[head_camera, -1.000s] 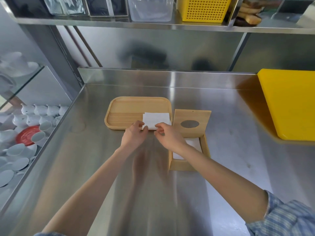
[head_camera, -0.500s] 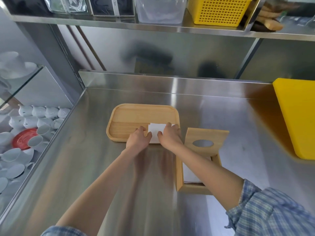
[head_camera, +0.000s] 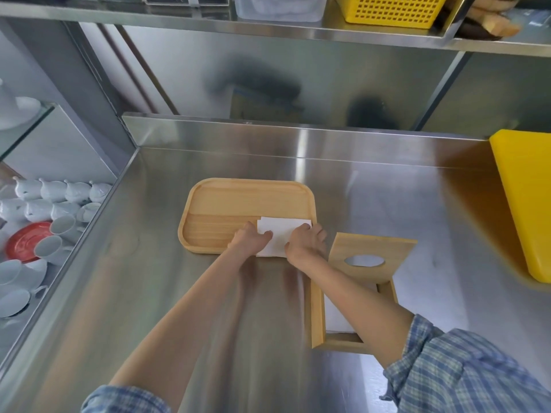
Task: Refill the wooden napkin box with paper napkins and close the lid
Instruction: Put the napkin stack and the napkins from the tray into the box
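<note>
A stack of white paper napkins (head_camera: 280, 234) lies in the near right corner of a wooden tray (head_camera: 238, 201) on the steel counter. My left hand (head_camera: 249, 238) grips the stack's left edge and my right hand (head_camera: 305, 242) grips its right edge. To the right stands the wooden napkin box (head_camera: 317, 317), its lid (head_camera: 390, 248) with an oval hole raised upright at the far side. White napkins (head_camera: 335, 318) lie inside the box, partly hidden by my right forearm.
A yellow board (head_camera: 527, 198) lies at the counter's right edge. White cups and a red saucer (head_camera: 25, 241) sit on a lower shelf to the left. Overhead, a shelf carries a yellow basket (head_camera: 390, 10) and clear containers.
Both hands have moved forward onto the napkin stack and closed around its sides. The camera has shifted, so the box now appears nearer and further right.
</note>
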